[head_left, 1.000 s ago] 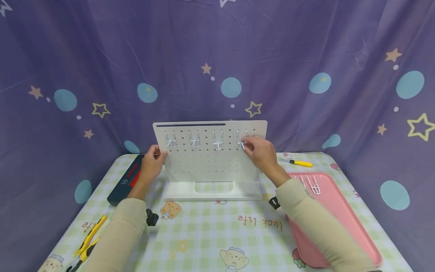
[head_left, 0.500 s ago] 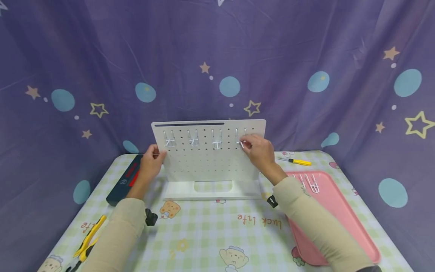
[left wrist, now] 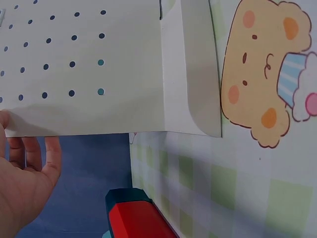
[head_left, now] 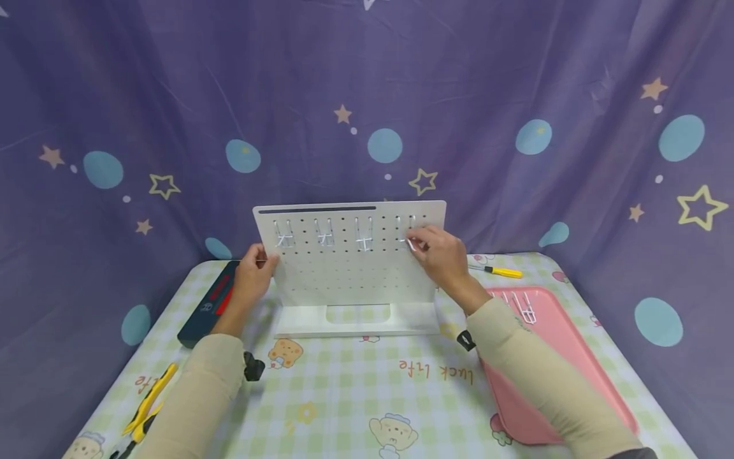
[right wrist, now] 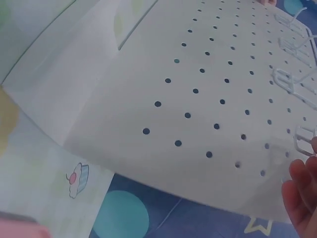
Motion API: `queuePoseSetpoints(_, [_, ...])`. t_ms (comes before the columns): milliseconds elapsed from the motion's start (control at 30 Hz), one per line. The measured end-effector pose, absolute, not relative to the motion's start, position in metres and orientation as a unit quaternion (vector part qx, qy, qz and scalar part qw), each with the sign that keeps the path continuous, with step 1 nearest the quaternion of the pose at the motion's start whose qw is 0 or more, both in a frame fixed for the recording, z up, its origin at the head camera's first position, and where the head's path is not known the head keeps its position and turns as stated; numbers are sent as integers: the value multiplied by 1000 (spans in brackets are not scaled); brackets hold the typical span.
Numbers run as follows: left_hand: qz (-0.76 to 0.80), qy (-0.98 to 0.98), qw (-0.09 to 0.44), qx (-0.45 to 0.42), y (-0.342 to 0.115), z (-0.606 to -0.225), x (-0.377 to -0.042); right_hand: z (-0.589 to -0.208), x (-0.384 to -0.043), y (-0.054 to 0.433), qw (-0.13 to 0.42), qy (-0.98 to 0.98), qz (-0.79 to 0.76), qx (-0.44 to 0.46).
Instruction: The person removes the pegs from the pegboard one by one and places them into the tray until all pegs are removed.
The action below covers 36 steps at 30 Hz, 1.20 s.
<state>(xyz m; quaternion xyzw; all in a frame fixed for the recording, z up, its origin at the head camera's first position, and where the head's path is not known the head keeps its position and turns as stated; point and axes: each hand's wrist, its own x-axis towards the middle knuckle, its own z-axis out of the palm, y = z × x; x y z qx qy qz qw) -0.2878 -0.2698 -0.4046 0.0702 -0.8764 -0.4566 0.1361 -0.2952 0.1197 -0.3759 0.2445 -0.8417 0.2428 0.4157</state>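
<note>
A white pegboard (head_left: 344, 274) stands upright on its folded base, with a row of white wire hooks near its top. My left hand (head_left: 252, 280) grips the board's left edge, thumb in front and fingers behind, as the left wrist view shows that hand (left wrist: 27, 173) too. My right hand (head_left: 443, 258) pinches the front prong of the rightmost hook (head_left: 399, 228), whose wires lie against the holes. Its fingers cover part of this hook. Three more hooks hang to the left, among them a middle one (head_left: 364, 236). In the right wrist view only the fingertips (right wrist: 299, 188) show, beside the hook (right wrist: 303, 141).
A pink tray (head_left: 573, 370) with several wire hooks (head_left: 524, 309) lies on the right, partly under the right sleeve. Behind it is a yellow-handled screwdriver (head_left: 504, 273). On the left are a dark case with red parts (head_left: 209, 309) and yellow-handled pliers (head_left: 150, 401). A purple curtain (head_left: 287, 95) hangs behind.
Only slight shifts show: the right fingers move a little at the rightmost hook, and the head view drifts a bit. The left hand keeps its grip on the board's edge.
</note>
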Motion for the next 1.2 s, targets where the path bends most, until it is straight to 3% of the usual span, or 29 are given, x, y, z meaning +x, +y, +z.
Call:
queuePoseSetpoints(467, [-451, -879, 139, 72, -274, -407, -291, -376, -266, 181, 335, -878, 271, 208])
queuePoseSetpoints(933, [-462, -876, 121, 64, -271, -399, -286, -404, -226, 244, 153, -937, 244, 198])
queuePoseSetpoints(1200, [-464, -875, 115, 73, -271, -402, -288, -426, -215, 264, 102, -945, 232, 205])
